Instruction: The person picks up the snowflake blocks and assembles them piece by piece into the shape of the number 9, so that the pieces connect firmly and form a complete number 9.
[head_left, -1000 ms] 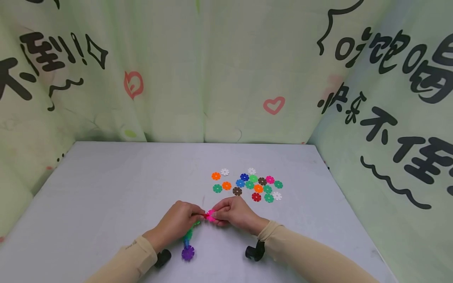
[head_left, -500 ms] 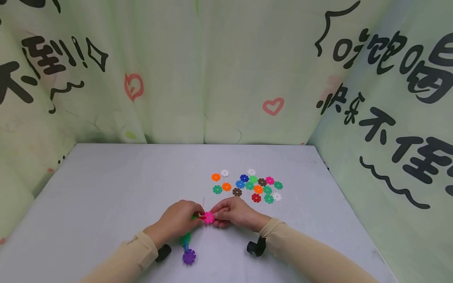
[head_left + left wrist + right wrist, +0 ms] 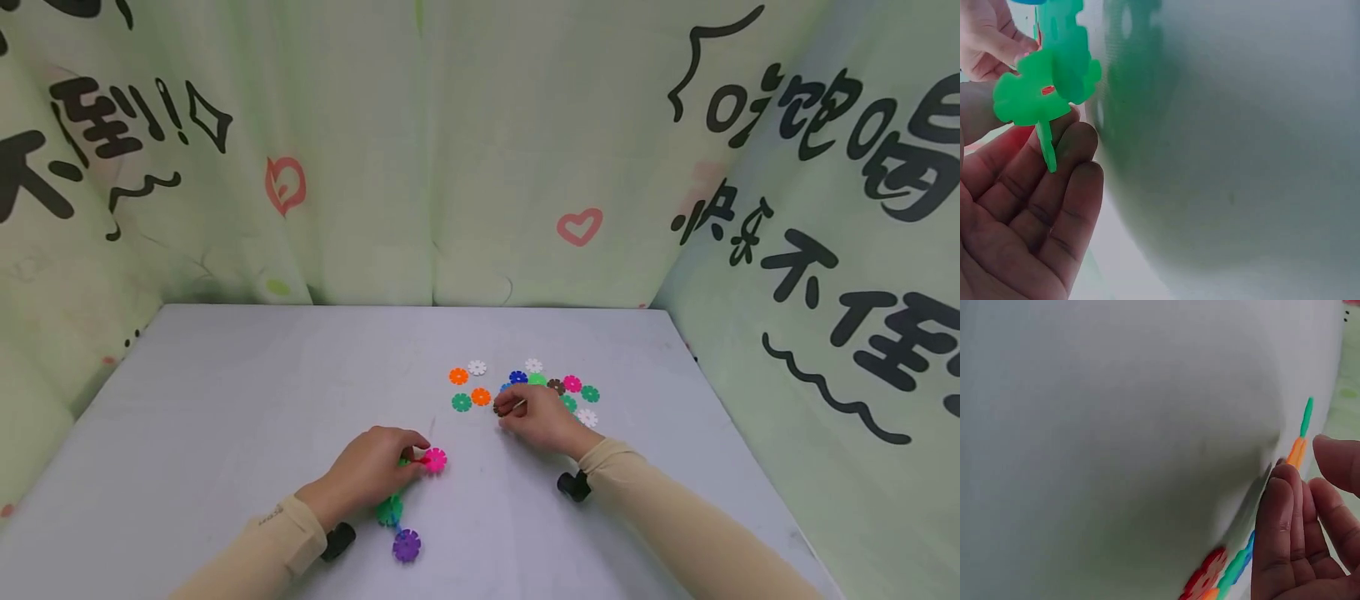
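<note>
Right hand (image 3: 538, 419) has left the pink disc (image 3: 436, 459) for the loose discs (image 3: 480, 396) | pinching a brown one | left hand (image 3: 372, 471) grips chain (image 3: 391, 510) | next: slot-to-slot alignment.

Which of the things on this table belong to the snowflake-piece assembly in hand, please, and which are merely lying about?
In hand:
left hand holding the linked chain, pink piece at its end
right hand at the brown piece

Lying about:
orange pieces
white pieces
green piece
</note>
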{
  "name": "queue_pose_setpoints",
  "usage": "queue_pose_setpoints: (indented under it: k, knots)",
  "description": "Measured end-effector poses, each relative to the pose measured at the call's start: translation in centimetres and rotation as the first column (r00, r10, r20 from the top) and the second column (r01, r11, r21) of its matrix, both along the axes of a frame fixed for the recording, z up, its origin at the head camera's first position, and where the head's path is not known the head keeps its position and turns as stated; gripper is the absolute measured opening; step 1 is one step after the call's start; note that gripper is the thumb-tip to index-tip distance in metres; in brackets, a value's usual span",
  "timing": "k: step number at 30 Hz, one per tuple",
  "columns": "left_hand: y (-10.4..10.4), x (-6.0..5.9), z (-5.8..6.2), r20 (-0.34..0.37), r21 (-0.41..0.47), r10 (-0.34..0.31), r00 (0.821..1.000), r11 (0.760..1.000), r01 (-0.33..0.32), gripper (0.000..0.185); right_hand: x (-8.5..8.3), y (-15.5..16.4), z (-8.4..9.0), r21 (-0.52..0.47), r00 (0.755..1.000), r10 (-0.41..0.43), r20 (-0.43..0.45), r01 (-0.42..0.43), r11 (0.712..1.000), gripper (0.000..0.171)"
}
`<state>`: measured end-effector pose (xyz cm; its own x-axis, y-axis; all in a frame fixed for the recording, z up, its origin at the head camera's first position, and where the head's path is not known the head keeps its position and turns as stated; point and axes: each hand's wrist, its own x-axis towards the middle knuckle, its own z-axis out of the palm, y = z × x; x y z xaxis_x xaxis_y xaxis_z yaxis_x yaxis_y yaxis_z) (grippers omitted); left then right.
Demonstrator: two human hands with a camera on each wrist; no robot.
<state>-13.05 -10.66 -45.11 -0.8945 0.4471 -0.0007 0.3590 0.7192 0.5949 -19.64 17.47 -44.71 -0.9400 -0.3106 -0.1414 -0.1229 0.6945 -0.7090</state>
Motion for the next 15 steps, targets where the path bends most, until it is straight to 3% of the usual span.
queue_pose_setpoints:
  k: [6, 15]
  knots:
    - [0.04, 0.02, 0.00, 0.028, 0.000, 0.013, 1.000, 1.000, -0.013, 0.024, -0.34, 0.95, -0.12, 0.102, 0.998, -0.031, -0.051, 0.036, 0.994, 0.031]
    - [-0.19, 0.03, -0.32, 0.051, 0.048, 0.008, 0.999, 0.999, -0.010, 0.033, -0.63, 0.64, -0.35, 0.261, 0.986, 0.055, -0.157, -0.012, 0.965, 0.033]
